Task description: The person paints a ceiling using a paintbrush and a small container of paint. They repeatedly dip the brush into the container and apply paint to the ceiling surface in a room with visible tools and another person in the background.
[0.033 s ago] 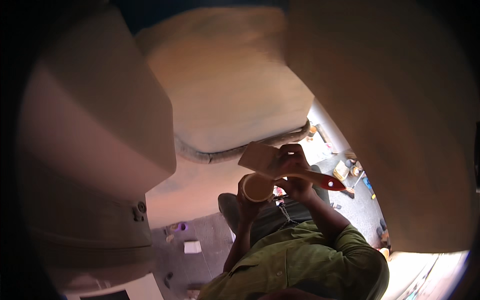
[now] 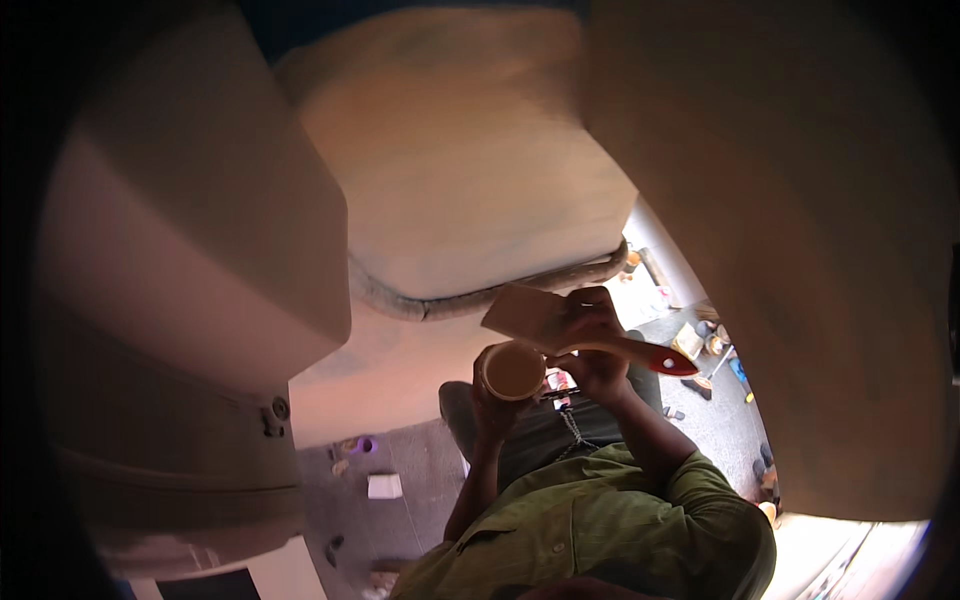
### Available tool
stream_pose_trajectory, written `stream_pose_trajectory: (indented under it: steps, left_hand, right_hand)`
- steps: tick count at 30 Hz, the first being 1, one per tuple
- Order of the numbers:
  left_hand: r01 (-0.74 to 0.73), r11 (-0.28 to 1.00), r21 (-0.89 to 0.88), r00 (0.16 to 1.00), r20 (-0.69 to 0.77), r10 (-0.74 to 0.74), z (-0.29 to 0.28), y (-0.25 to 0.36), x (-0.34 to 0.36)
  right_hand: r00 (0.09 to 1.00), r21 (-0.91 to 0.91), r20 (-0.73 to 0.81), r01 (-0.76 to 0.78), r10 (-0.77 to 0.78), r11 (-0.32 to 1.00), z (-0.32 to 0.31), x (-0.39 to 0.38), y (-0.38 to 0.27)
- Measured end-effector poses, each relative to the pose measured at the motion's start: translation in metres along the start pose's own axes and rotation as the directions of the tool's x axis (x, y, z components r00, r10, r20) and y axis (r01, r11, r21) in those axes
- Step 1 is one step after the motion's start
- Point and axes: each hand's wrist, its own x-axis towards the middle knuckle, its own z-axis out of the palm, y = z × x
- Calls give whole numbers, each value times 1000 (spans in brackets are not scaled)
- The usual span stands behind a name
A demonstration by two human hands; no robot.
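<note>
My left hand (image 2: 488,408) is closed round a small round cup (image 2: 514,372). Its open top faces up and shows a tan-coloured inside or filling; I cannot tell how full it is. In my right hand (image 2: 598,368) is a wide flat paintbrush (image 2: 660,357), gripped near where the handle meets the head. The handle, dark red at its end, points right. The pale, broad brush head tilts up and left, just above the cup; whether it touches the rim is unclear. Some fingers are in shadow.
A tan wall (image 2: 470,170) with a dark rounded moulding (image 2: 470,303) stands ahead. A boxy projection (image 2: 220,230) juts in at left, and a large curved surface (image 2: 790,260) fills the right. Far below, a white block (image 2: 384,486) and a purple ring-shaped thing (image 2: 366,444) lie on grey floor.
The view has shifted very slightly. The brush and cup sit almost where they were, both still held, with the brush handle a little farther right.
</note>
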Motion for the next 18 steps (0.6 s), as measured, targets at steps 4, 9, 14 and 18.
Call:
stream_pose_trajectory:
  steps: [4,9,14,18]
  left_hand:
    - [-55,997,-57,988,-148,47,-11,-24,-3]
    - [-109,990,95,977,-173,124,-12,-37,-5]
    - [-160,982,102,975,-140,173,-4,-38,-5]
    - [-139,981,133,985,-82,151,2,-32,-3]
  right_hand:
    - [853,498,-230,-310,468,810,16,-27,2]
    - [621,689,-96,-522,778,502,5,-42,5]
    - [661,605,-154,-524,734,599,8,-41,18]
    - [643,503,-198,-581,740,640,3,-39,12]
